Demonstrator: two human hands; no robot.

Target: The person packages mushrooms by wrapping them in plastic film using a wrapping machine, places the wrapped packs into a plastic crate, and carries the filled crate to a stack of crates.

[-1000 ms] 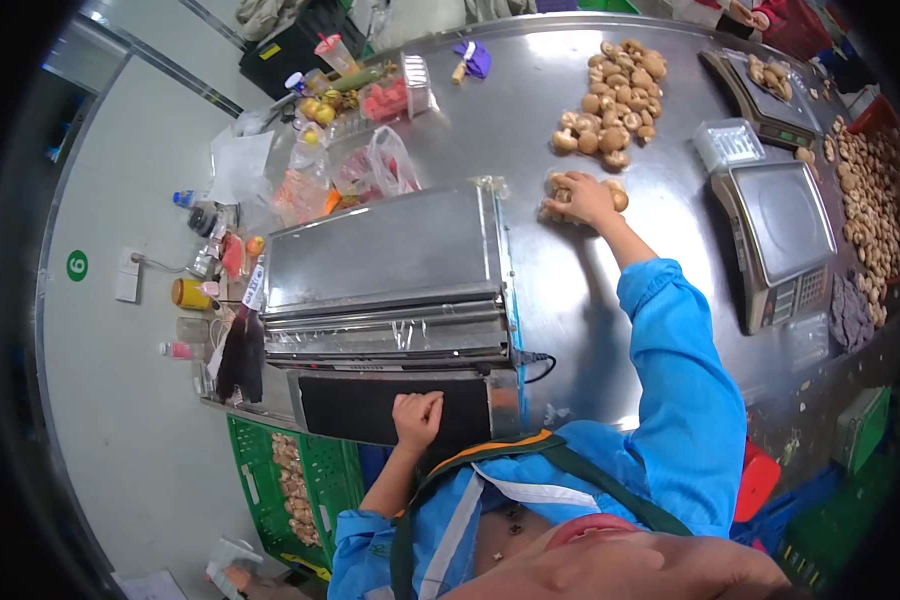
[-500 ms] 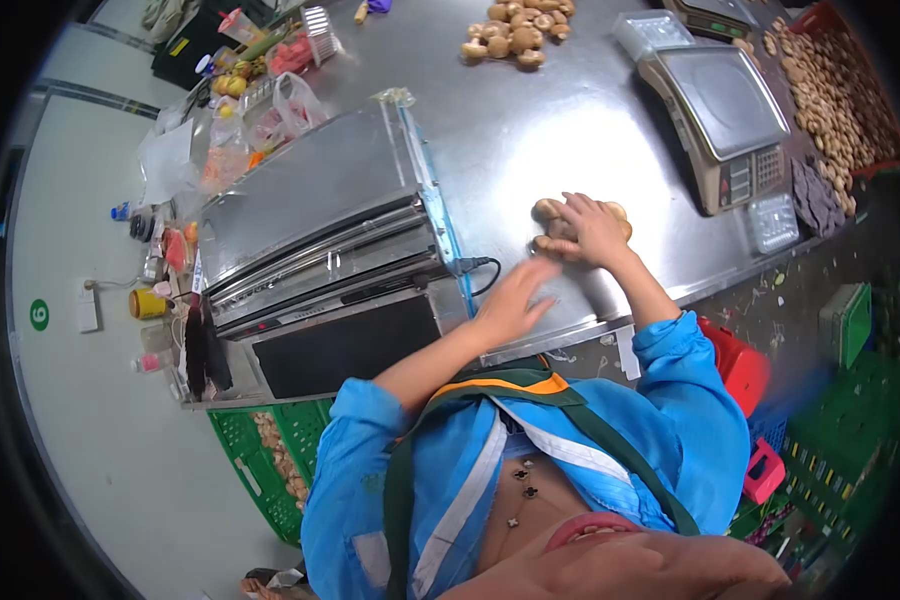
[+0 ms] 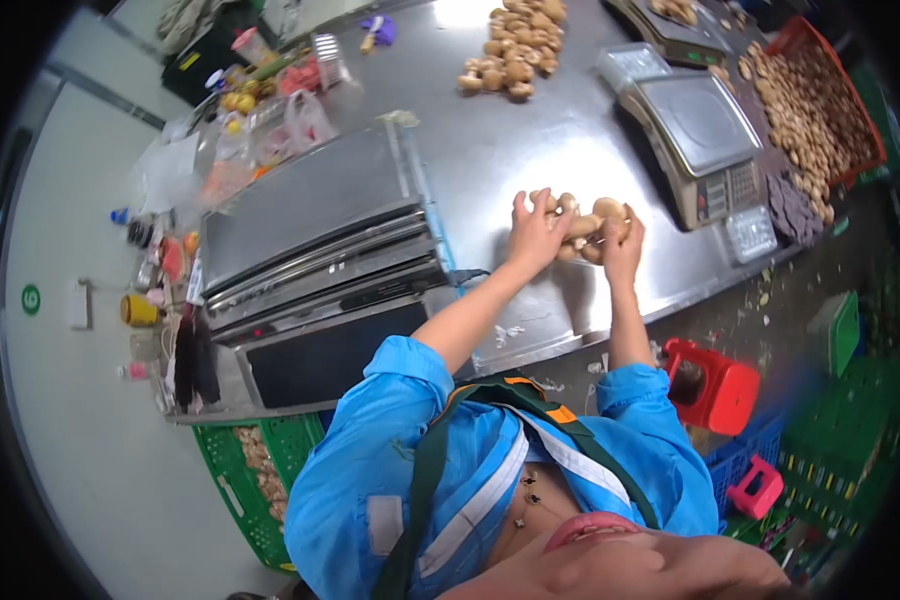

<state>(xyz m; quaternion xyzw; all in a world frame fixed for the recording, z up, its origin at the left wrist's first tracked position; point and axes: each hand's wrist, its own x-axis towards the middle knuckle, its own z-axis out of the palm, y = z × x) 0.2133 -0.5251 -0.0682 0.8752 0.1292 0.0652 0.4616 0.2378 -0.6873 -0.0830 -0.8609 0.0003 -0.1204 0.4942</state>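
A small cluster of brown mushrooms (image 3: pixel 582 228) is gathered between my two hands over the steel table. My left hand (image 3: pixel 536 238) closes on the cluster's left side, its fingers curled around the caps. From the right, my right hand (image 3: pixel 623 245) grips it, thumb and fingers against a large round cap. Fingers cover parts of several mushrooms. Left of my left hand stands a heat-sealing wrapping machine (image 3: pixel 310 250) with a black pad at its front.
A scale (image 3: pixel 695 125) stands at right, with clear plastic trays (image 3: pixel 752 235) beside it. Farther off lies a mushroom pile (image 3: pixel 520 50). A red crate (image 3: pixel 860 150) of mushrooms is at far right. A red stool (image 3: pixel 725 390) stands below the table edge.
My left hand has moved forward and right onto the mushrooms. My right hand has shifted from over the mushrooms to their right side. The mushrooms are now gripped between both hands.
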